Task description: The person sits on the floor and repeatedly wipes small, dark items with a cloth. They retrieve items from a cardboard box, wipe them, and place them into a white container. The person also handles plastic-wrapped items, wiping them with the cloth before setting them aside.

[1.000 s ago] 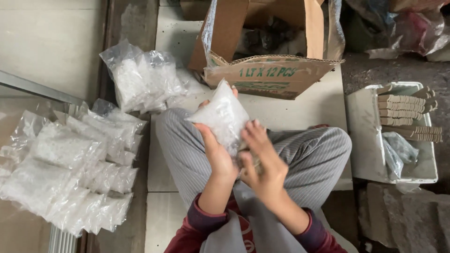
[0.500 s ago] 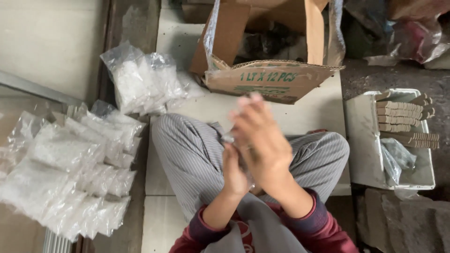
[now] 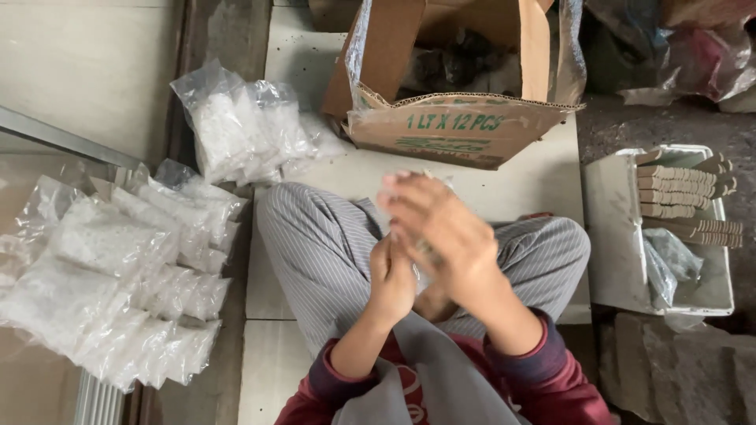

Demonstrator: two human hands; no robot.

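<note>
Bag (image 3: pixel 425 271), crinkly clear plastic, is mostly hidden, pressed between left hand (image 3: pixel 391 277) and blurred right hand (image 3: pixel 441 232); both grips clenched on it.

A: where'd the clear bag (image 3: pixel 425 271) go? it was up in full view a sec ago

B: right hand (image 3: pixel 445 236) swung over it, left hand (image 3: pixel 391 275) now pressed underneath, barely visible.

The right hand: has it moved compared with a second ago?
Yes. The right hand has risen toward the cardboard box and now covers the small clear bag, which showed plainly above both hands before.
</note>
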